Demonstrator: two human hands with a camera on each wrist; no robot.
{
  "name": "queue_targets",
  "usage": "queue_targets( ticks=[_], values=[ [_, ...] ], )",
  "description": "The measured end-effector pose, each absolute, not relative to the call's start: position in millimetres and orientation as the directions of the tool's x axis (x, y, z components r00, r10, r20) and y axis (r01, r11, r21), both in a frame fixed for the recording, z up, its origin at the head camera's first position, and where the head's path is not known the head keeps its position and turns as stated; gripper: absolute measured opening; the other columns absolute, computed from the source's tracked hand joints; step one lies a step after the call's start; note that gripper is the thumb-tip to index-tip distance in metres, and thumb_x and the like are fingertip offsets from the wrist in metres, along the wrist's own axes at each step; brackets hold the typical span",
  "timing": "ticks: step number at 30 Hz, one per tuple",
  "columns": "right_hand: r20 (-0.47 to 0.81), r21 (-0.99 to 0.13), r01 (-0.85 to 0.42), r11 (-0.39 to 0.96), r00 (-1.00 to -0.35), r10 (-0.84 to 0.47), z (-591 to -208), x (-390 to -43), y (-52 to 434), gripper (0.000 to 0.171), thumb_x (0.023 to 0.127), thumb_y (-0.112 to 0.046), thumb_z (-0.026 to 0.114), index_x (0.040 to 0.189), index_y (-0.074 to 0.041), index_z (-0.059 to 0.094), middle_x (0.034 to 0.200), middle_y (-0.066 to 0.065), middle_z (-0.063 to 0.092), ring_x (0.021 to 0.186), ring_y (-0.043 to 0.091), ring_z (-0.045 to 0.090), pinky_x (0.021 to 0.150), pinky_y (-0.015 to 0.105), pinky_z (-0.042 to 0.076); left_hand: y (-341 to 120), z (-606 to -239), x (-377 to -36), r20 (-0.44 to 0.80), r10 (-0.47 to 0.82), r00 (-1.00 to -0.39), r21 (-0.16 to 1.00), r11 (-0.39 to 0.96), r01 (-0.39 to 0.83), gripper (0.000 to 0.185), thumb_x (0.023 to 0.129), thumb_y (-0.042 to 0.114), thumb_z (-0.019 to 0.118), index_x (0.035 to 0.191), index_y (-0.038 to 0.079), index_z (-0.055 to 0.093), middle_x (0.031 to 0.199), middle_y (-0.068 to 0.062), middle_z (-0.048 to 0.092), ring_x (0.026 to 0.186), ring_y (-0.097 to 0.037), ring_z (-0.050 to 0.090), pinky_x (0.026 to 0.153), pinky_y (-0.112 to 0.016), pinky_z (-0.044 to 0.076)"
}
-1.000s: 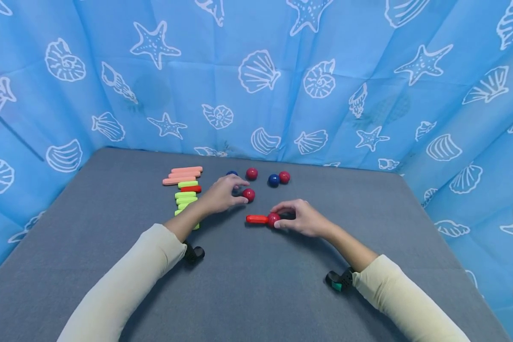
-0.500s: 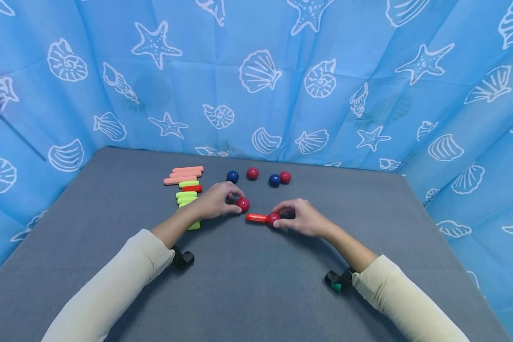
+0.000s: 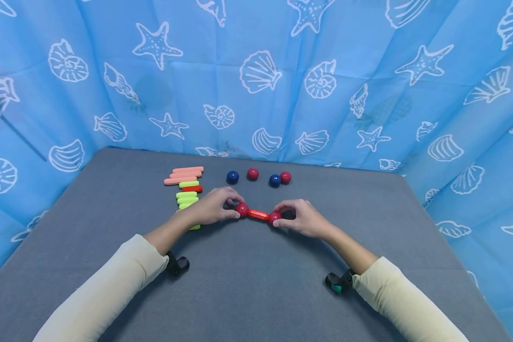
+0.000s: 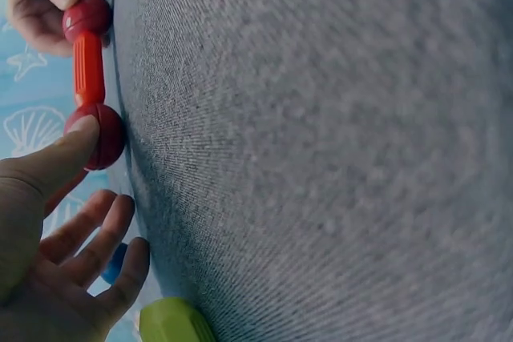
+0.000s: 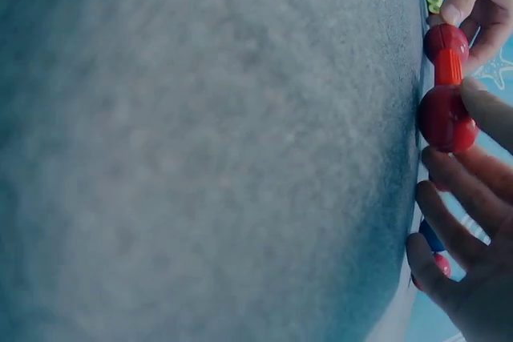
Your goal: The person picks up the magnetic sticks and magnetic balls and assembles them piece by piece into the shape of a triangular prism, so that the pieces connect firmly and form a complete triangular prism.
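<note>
Between the two hands a short red rod (image 3: 258,215) spans from one dark red ball to another. My left hand (image 3: 215,205) pinches the left red ball (image 3: 242,209) between thumb and fingers, and that ball meets the rod's left end. On the other side my right hand (image 3: 300,218) pinches the right red ball (image 3: 274,218), which sits at the rod's right end. In the left wrist view the thumb presses on the near ball (image 4: 104,138), its other fingers spread. The right wrist view shows the same ball-rod-ball line, with the right thumb on the near ball (image 5: 447,119).
Behind the hands lie a blue ball (image 3: 232,177), a red ball (image 3: 252,174), and a second blue ball (image 3: 275,180) touching another red ball (image 3: 285,177). To the left are salmon rods (image 3: 185,175), several lime-green rods (image 3: 186,195) and one red rod (image 3: 192,189). A patterned blue curtain (image 3: 256,95) borders the grey table (image 3: 256,294).
My left hand has brought its red ball toward me and against the rod's left end. The rod now tilts slightly, its left end farther back. The right hand has barely moved.
</note>
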State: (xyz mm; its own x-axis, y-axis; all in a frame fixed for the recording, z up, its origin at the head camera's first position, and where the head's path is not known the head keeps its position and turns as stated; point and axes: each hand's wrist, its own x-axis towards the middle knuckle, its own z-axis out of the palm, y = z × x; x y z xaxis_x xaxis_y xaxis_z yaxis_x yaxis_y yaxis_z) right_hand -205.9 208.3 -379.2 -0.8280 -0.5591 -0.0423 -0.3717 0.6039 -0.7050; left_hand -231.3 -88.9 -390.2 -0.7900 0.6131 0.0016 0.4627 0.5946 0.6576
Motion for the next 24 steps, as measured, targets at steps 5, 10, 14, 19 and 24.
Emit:
queue_targets(
  ticks=[5,10,14,19,24],
  values=[
    [-0.031,-0.779,-0.389,0.491,-0.759,-0.651,-382,-210,215,0.052,0.091,-0.013,0.071,0.138,-0.001,0.054,0.133,0.012,0.062,0.124,0.026,0.058,0.104,0.051,0.043,-88,-389,-233,-0.014,0.612,-0.791,0.655,0.603,0.455,0.040,0.091,0.021,0.075,0.129,0.012,0.066,0.130,-0.009,0.060,0.113,-0.024,0.060,0.097,-0.042,0.050],
    [-0.040,-0.813,-0.372,0.448,-0.732,-0.680,-380,-211,217,0.051,0.091,-0.008,0.069,0.138,0.002,0.053,0.133,0.016,0.062,0.122,0.027,0.059,0.103,0.052,0.044,-92,-385,-233,-0.008,0.623,-0.782,0.656,0.594,0.466,0.041,0.091,0.021,0.074,0.131,0.012,0.065,0.132,-0.009,0.060,0.113,-0.024,0.061,0.097,-0.043,0.050],
    [-0.044,-0.814,-0.368,0.450,-0.733,-0.679,-380,-210,217,0.051,0.090,-0.009,0.071,0.137,0.001,0.055,0.129,0.013,0.064,0.118,0.025,0.061,0.100,0.049,0.046,-105,-381,-228,0.048,0.620,-0.783,0.652,0.575,0.495,0.041,0.090,0.021,0.075,0.129,0.010,0.066,0.128,-0.009,0.063,0.109,-0.023,0.062,0.093,-0.041,0.052],
    [-0.039,-0.802,-0.382,0.460,-0.734,-0.678,-382,-207,217,0.052,0.088,-0.010,0.074,0.136,-0.001,0.056,0.121,0.008,0.067,0.110,0.020,0.064,0.097,0.045,0.050,-133,-374,-213,0.110,0.609,-0.785,0.621,0.575,0.533,0.038,0.088,0.019,0.078,0.122,0.005,0.068,0.116,-0.009,0.068,0.094,-0.019,0.063,0.084,-0.039,0.054],
    [-0.019,-0.805,-0.392,0.446,-0.734,-0.679,-382,-204,219,0.054,0.087,-0.012,0.077,0.135,0.001,0.055,0.114,0.010,0.068,0.102,0.023,0.065,0.092,0.046,0.052,-171,-378,-197,0.097,0.608,-0.788,0.587,0.604,0.538,0.035,0.084,0.019,0.081,0.114,0.005,0.071,0.101,-0.003,0.069,0.079,-0.012,0.060,0.070,-0.029,0.052]
  ],
)
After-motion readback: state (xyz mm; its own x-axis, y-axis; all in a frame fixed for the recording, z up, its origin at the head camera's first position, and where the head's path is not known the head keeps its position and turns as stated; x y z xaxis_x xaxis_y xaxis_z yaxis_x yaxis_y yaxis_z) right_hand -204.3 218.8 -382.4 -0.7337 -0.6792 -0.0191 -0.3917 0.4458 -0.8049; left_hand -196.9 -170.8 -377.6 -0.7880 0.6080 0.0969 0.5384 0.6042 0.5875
